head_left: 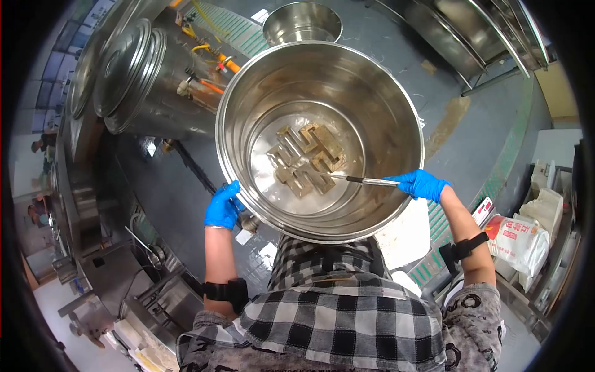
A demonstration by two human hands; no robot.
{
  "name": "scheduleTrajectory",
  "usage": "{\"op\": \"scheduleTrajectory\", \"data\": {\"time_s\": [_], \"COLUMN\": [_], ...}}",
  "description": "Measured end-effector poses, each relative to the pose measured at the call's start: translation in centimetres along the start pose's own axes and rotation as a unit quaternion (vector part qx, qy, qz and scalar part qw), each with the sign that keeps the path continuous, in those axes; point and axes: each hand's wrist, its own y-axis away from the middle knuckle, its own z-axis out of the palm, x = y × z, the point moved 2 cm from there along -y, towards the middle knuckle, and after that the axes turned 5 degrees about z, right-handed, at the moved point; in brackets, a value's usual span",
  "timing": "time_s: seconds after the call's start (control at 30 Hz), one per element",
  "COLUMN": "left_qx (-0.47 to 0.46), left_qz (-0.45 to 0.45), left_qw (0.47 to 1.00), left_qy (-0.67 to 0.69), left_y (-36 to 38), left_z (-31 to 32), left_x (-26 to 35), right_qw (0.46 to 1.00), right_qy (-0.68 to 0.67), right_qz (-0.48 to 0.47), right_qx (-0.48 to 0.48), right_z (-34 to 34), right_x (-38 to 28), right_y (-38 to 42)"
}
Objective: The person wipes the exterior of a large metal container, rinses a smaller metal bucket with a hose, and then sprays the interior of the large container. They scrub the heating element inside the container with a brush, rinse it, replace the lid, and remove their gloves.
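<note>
A large stainless steel pot (384, 111) stands in front of me, its mouth facing up toward me. My left hand (223, 206), in a blue glove, is closed on the pot's near left rim. The other blue-gloved hand, my right hand (421, 185), grips a long metal handle (375, 181) with a dark section, slanting over the rim into the pot. The far end of this tool reaches in among brownish, angular chunks (322, 146) on the pot's bottom; I cannot tell what kind of head it has.
Beyond the pot a smaller steel pot (304, 25) stands on the grey floor. Lidded steel drums (133, 77) and yellow and orange hoses (214, 56) are at the upper left. To the right lies a white bag (519, 242); steel counters (111, 273) are at left.
</note>
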Motion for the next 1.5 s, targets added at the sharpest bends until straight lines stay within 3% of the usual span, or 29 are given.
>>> {"op": "scheduleTrajectory", "data": {"time_s": [0.27, 0.33, 0.47, 0.57, 0.63, 0.67, 0.77, 0.87, 0.93, 1.0, 1.07, 1.2, 1.33, 1.43, 1.5], "left_qx": [0.018, 0.016, 0.024, 0.001, 0.002, -0.003, -0.022, -0.023, -0.02, -0.016, 0.005, 0.0, -0.004, -0.01, -0.018], "left_qz": [0.033, 0.029, 0.032, 0.033, 0.025, 0.029, -0.005, 0.006, 0.017, 0.027, 0.036, 0.035, 0.042, 0.03, 0.019], "left_qw": [0.999, 0.999, 0.999, 0.999, 0.999, 0.999, 0.999, 0.998, 0.998, 0.998, 0.998, 0.998, 0.997, 0.997, 0.998], "left_qy": [-0.022, -0.027, -0.023, -0.038, -0.031, -0.03, -0.049, -0.053, -0.05, -0.047, -0.061, -0.06, -0.067, -0.066, -0.056], "left_y": [0.4, 0.5, 0.4, 0.1, 0.0, 0.0, -0.3, -0.3, -1.3, -0.8, 0.5, 0.3, 0.2, -0.6, -0.8], "left_z": [4.0, 4.7, 5.7, 5.9, 6.1, 6.5, 6.1, 6.1, 5.4, 5.9, 7.5, 7.5, 7.2, 6.4, 6.5], "left_x": [0.2, 0.4, 0.3, 0.4, 0.3, 0.5, 0.5, 0.4, -0.1, 0.1, 0.6, 0.5, 0.5, 0.4, 0.3], "right_qw": [0.999, 0.988, 0.97, 0.976, 0.962, 0.962, 0.948, 0.937, 0.913, 0.91, 0.852, 0.876, 0.93, 0.913, 0.862], "right_qy": [-0.004, 0.113, 0.182, 0.162, 0.201, 0.203, 0.153, 0.102, 0.071, 0.06, 0.125, 0.131, 0.173, 0.288, 0.43], "right_qz": [-0.025, 0.026, -0.031, -0.11, -0.176, -0.176, -0.143, -0.086, -0.1, -0.045, -0.101, -0.08, -0.137, -0.184, -0.242], "right_qx": [-0.021, -0.101, -0.158, -0.097, 0.048, 0.055, 0.238, 0.323, 0.39, 0.409, 0.498, 0.457, 0.295, 0.225, 0.113], "right_z": [-2.6, -2.7, -2.6, -2.6, -3.5, -3.8, -5.3, -7.2, -8.4, -9.8, -10.9, -11.7, -8.1, -4.7, -2.5], "right_x": [1.4, -0.5, -5.7, -9.0, -11.2, -11.7, -11.7, -9.3, -6.2, -4.3, -3.0, -5.7, -12.6, -15.7, -16.6], "right_y": [-0.4, -0.4, -0.9, -1.6, -1.6, -1.9, -3.2, -4.3, -5.6, -5.3, -5.8, -4.9, -3.3, -1.8, -1.0]}}
